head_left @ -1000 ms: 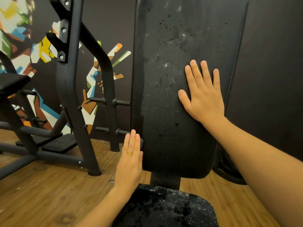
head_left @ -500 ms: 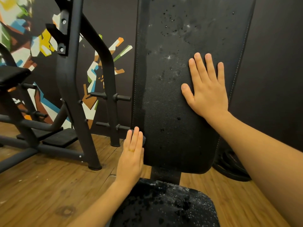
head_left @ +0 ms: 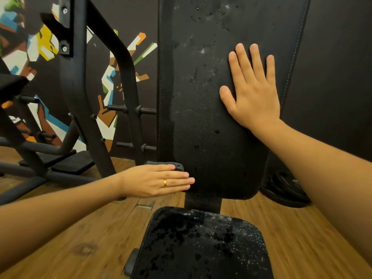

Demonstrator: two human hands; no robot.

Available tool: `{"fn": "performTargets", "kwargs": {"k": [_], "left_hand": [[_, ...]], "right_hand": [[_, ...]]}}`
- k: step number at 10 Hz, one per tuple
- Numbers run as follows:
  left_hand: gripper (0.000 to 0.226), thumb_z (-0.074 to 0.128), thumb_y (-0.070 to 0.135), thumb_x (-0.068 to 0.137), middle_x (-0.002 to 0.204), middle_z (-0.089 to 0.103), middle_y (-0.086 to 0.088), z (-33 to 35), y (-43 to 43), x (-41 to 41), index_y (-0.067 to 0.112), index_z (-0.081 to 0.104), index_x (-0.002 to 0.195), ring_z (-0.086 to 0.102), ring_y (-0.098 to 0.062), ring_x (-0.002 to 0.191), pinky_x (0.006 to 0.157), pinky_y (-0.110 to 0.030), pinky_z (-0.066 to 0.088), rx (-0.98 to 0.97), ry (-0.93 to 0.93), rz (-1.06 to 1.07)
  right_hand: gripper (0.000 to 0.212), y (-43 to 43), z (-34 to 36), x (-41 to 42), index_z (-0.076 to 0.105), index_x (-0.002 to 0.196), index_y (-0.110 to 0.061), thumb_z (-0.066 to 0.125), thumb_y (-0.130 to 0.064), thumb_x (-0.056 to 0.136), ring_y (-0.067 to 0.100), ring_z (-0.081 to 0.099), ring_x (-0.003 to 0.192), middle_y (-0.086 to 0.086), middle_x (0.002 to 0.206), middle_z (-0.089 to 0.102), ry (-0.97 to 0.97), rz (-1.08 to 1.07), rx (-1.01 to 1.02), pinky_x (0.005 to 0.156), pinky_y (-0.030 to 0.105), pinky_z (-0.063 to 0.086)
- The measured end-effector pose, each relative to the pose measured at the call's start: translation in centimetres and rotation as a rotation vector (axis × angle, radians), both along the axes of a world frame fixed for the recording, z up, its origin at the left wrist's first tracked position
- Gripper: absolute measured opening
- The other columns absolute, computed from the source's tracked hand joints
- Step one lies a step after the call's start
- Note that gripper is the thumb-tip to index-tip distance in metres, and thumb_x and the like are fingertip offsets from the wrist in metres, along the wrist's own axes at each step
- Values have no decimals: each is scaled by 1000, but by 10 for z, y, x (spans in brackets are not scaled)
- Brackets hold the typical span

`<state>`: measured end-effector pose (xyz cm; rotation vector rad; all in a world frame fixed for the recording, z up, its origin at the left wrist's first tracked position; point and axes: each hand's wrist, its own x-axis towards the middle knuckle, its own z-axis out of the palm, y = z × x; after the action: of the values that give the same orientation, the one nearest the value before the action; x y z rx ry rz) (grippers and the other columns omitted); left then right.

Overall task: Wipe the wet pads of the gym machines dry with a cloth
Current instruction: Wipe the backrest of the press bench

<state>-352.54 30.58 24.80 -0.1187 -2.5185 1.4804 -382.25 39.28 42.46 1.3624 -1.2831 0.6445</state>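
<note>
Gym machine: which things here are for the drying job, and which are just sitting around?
For the job:
back pad, spotted with drops
seat pad, very wet
dark cloth under the flat left hand
right hand, flat on the back pad

Just there:
weight plates on the wooden floor
black frame on the left
painted wall

The right hand point(head_left: 254, 93) lies flat on the back pad point(head_left: 201, 121), fingers up; the left hand point(head_left: 157, 181), fingers straight, touches its lower left edge.

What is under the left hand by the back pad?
A dark cloth peeks out above the flat left hand at the lower left edge of the back pad. The hand covers the rest of it.
</note>
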Motion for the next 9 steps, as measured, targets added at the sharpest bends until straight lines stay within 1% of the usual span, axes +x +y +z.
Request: {"fn": "performTargets", "kwargs": {"k": [1, 2, 3, 4, 5, 6, 7, 8, 9], "left_hand": [[51, 24, 13, 110, 168, 15, -9, 2, 7, -14, 8, 19, 160, 14, -24, 155, 126, -41, 19, 1, -4, -21], [54, 27, 15, 109, 169, 12, -9, -10, 25, -53, 8, 15, 161, 9, -24, 156, 127, -40, 15, 53, 17, -50], [55, 22, 14, 108, 169, 8, -10, -14, 41, -82, 7, 9, 161, 6, -24, 156, 127, -40, 9, 92, 48, -37], [61, 32, 16, 106, 169, 5, -8, -12, 36, -68, 10, 8, 162, 4, -23, 157, 127, -41, 11, 142, 94, -20], [60, 39, 19, 107, 169, 9, -7, -8, 23, -43, 12, 15, 162, 7, -22, 156, 125, -42, 21, 169, 120, -13], [57, 30, 17, 108, 170, 4, -8, -5, 22, -48, 9, 11, 161, 3, -23, 157, 126, -42, 13, 112, 75, -8], [58, 30, 18, 108, 170, 3, -9, -10, 34, -86, 7, 11, 161, 1, -23, 157, 127, -41, 10, 98, 39, -40], [59, 29, 19, 108, 169, 0, -11, -14, 45, -119, 5, 8, 161, 0, -24, 157, 126, -42, 8, 105, 23, -59], [61, 28, 23, 107, 169, -2, -15, -17, 63, -161, 3, 5, 160, -2, -28, 156, 125, -44, 9, 55, 10, -67]], "right_hand": [[71, -1, -1, -1, 11, 162, -13, 26, -51, 105, 31, 1, 157, 8, 170, 6, 5, 2, -3, 126, 54, 1], [71, 0, -2, -2, 10, 162, -12, 25, -52, 105, 31, 0, 157, 8, 170, 6, 4, 7, -1, 126, 54, 1], [71, 0, -1, 0, 10, 162, -13, 25, -52, 105, 31, 0, 157, 8, 170, 5, 2, 3, 2, 126, 55, 1], [71, -1, -2, 4, 10, 163, -13, 25, -51, 105, 31, 1, 157, 8, 170, 6, 0, 8, -2, 126, 56, 2], [71, -1, -3, 1, 11, 163, -13, 25, -51, 105, 31, 2, 157, 8, 170, 7, 2, 6, 0, 126, 56, 3], [70, -1, -2, 0, 12, 162, -13, 25, -51, 105, 32, 3, 157, 9, 170, 8, 5, -2, -20, 126, 55, 3], [70, -2, -3, 2, 13, 162, -12, 24, -51, 105, 32, 4, 157, 9, 170, 9, 6, 3, -24, 126, 55, 4], [70, -1, -2, 3, 13, 162, -12, 24, -51, 105, 32, 4, 157, 9, 170, 9, 8, -2, -23, 126, 55, 4], [70, 1, -2, 1, 13, 162, -12, 24, -51, 105, 32, 4, 157, 9, 170, 9, 7, -13, -14, 126, 55, 4]]}}
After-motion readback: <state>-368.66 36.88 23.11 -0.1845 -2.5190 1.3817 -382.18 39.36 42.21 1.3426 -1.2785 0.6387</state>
